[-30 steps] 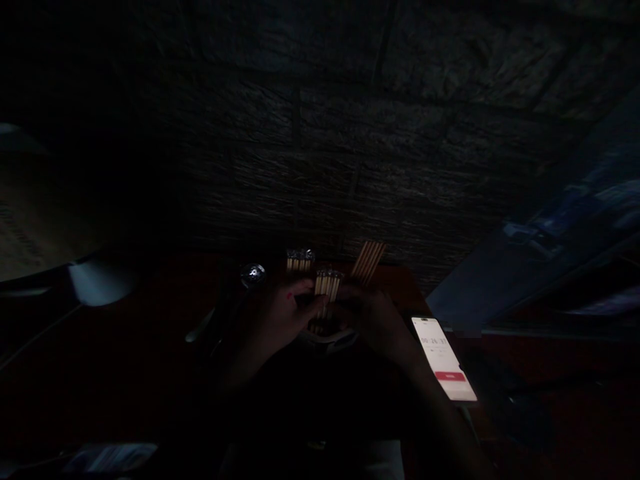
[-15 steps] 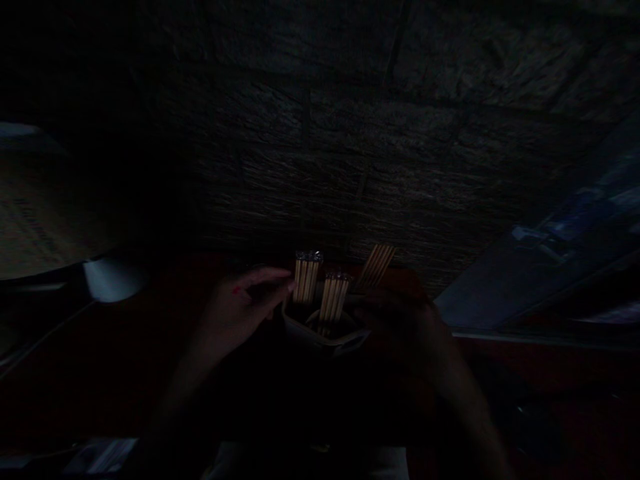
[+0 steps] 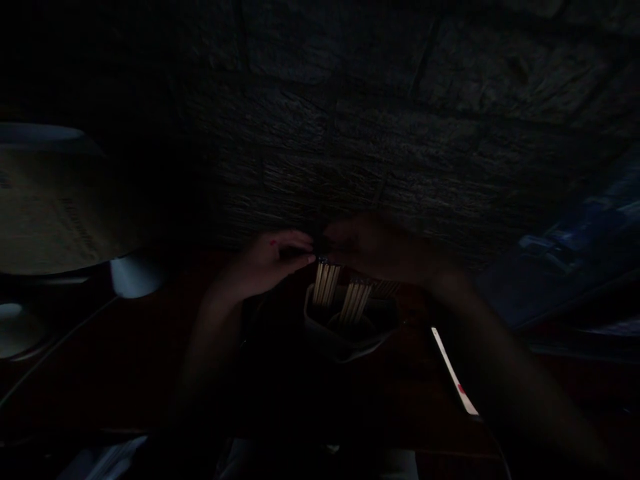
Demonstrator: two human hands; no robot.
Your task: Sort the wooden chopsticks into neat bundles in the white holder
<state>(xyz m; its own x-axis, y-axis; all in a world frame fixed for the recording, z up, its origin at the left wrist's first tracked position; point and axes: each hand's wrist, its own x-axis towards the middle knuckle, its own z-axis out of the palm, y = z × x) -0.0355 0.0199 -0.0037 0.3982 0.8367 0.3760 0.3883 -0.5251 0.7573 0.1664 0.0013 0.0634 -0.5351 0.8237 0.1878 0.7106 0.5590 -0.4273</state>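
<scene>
In dim light, a dark open box-like holder (image 3: 350, 350) stands in front of me with upright bundles of thin wooden sticks. At the top of the left bundle of sticks (image 3: 326, 285), my left hand (image 3: 267, 261) is curled, its thumb tip touching the bundle's upper corner. My right hand (image 3: 385, 248) reaches over from the right, fingers bent together at the same top end. What lies between its fingertips is too dark to make out. A second bundle of sticks (image 3: 356, 301) stands to the right in a round inner cup. More sticks (image 3: 387, 288) show behind it, under my right hand.
A rough stone-block wall (image 3: 300, 127) rises behind the dark reddish table (image 3: 420, 400). To the left are a printed cardboard box (image 3: 60, 213), a white object (image 3: 133, 277) and a cable (image 3: 65, 343). A bright narrow strip (image 3: 454, 370) lies beside my right forearm.
My right hand has moved up and left from beside the holder to the left bundle's top. My left hand has risen to that top too. The view has shifted slightly; the bright strip now shows.
</scene>
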